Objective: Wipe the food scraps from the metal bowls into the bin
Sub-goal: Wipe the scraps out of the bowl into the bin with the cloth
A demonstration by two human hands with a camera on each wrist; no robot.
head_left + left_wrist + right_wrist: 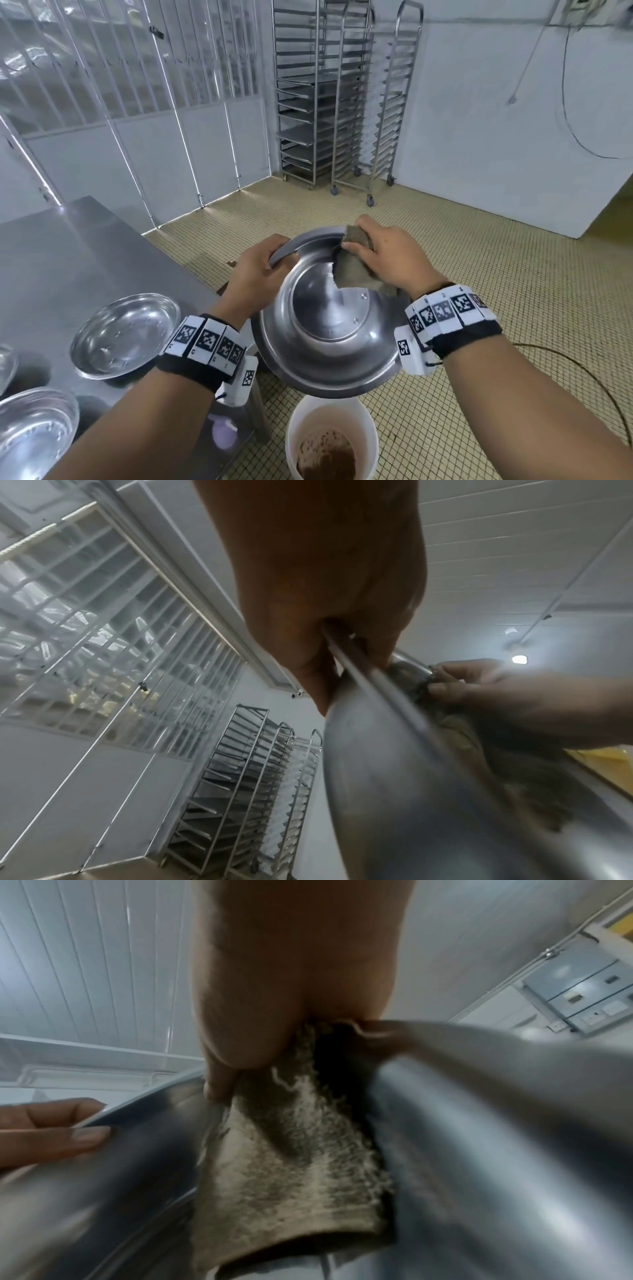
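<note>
The right hand [390, 260] has its fingers curled around a brownish terry cloth [356, 270] and presses it on the inner wall of a large metal bowl [329, 329], near the far rim. The left hand [257, 274] grips the rim of the same bowl on the other side, thumb inside, and holds it tilted above a white bucket [294, 428] on the tiled floor (this is the bin, I think), which already contains brown scraps.

The inside of this bowl looks nearly clean, so I judge its wiping is almost finished. Three other bowls wait on the steel table [68, 257]: the nearest one [125, 335] shows small crumbs, so more work is left.

The two other bowls are cut off by the frame edge, and both wrist views are blurred.
</note>
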